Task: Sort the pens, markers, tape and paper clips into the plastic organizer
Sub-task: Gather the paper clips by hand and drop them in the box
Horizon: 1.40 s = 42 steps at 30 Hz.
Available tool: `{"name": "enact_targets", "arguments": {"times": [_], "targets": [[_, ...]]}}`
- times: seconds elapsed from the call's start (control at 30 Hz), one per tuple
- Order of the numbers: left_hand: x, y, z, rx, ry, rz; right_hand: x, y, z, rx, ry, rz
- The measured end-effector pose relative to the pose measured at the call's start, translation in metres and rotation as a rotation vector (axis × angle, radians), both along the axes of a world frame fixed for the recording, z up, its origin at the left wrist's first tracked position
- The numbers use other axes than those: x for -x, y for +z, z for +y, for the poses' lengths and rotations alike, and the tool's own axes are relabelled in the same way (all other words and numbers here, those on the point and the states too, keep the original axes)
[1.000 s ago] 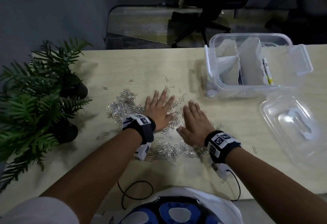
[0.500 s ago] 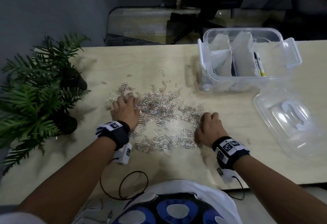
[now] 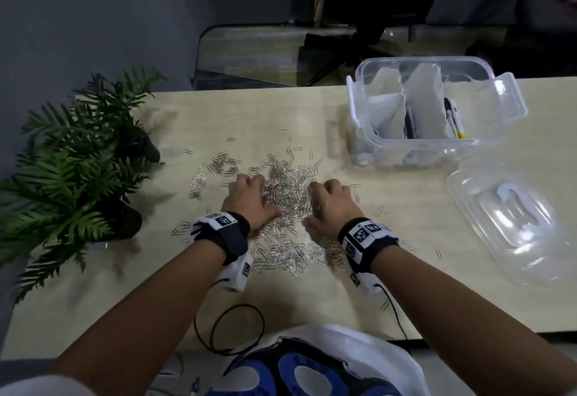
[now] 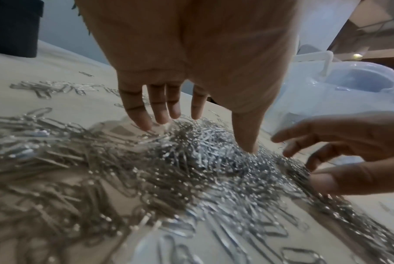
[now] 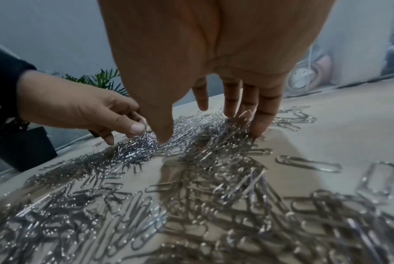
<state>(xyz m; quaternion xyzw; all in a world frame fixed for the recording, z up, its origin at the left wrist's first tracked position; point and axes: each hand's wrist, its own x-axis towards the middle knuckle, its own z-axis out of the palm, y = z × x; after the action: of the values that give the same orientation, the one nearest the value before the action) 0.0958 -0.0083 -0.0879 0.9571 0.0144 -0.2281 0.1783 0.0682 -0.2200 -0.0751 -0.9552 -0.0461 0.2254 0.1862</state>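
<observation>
A heap of silver paper clips lies on the beige table, with loose ones scattered round it. My left hand cups the heap's left side and my right hand cups its right side. In the left wrist view the left hand's fingers point down, with tips touching the clips. The right wrist view shows the right hand's fingers pressed into the clips the same way. The clear plastic organizer stands at the back right, with white dividers and pens inside.
The organizer's clear lid lies upside down on the table at the right. Two potted ferns stand along the left edge. A black cable loops over the near edge. A chair and floor show beyond the table's far side.
Both hands started flat on the clips, spread apart to either side, then swept inward, raking the scattered clips into a tighter heap between them.
</observation>
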Motion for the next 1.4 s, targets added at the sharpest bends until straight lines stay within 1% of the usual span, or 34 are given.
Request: {"name": "enact_targets", "arguments": {"times": [0.1, 0.23, 0.33, 0.47, 0.6, 0.67, 0.77, 0.83, 0.93, 1.03, 1.13, 1.2, 1.27, 1.4], "targets": [[0.006, -0.003, -0.017, 0.02, -0.027, 0.025, -0.001, -0.006, 0.007, 0.062, 0.067, -0.018], [0.008, -0.004, -0.027, 0.052, -0.052, 0.004, -0.003, -0.013, 0.011, 0.023, 0.057, -0.075], [0.008, -0.001, -0.028, 0.082, -0.069, -0.011, -0.007, -0.012, 0.005, -0.002, 0.067, -0.07], [0.006, 0.004, -0.025, 0.117, -0.031, -0.06, -0.015, -0.006, -0.007, -0.061, 0.019, -0.013], [0.003, 0.009, -0.02, 0.187, 0.095, -0.055, -0.02, 0.001, -0.022, -0.172, -0.089, 0.004], [0.003, 0.01, -0.02, 0.25, 0.146, -0.032, -0.02, 0.004, -0.029, -0.24, -0.158, 0.013], [0.005, 0.013, -0.02, 0.429, 0.25, 0.044, -0.018, 0.008, -0.036, -0.407, -0.341, 0.075], [0.007, 0.016, -0.021, 0.482, 0.31, 0.055, -0.017, 0.01, -0.042, -0.499, -0.408, 0.123], [0.012, 0.021, -0.022, 0.552, 0.385, 0.072, -0.018, 0.014, -0.052, -0.662, -0.425, 0.219], [0.015, 0.024, -0.026, 0.704, 0.477, 0.095, -0.02, 0.024, -0.06, -0.804, -0.427, 0.303], [0.014, 0.035, -0.036, 0.833, 0.504, 0.124, -0.022, 0.042, -0.067, -0.935, -0.422, 0.35], [0.01, 0.048, -0.046, 0.91, 0.53, 0.125, -0.025, 0.056, -0.075, -0.995, -0.393, 0.36], [0.004, 0.062, -0.057, 0.997, 0.594, 0.106, -0.034, 0.073, -0.086, -1.052, -0.382, 0.345], [-0.016, 0.091, -0.075, 1.138, 0.633, 0.064, -0.057, 0.105, -0.106, -1.183, -0.439, 0.265]]}}
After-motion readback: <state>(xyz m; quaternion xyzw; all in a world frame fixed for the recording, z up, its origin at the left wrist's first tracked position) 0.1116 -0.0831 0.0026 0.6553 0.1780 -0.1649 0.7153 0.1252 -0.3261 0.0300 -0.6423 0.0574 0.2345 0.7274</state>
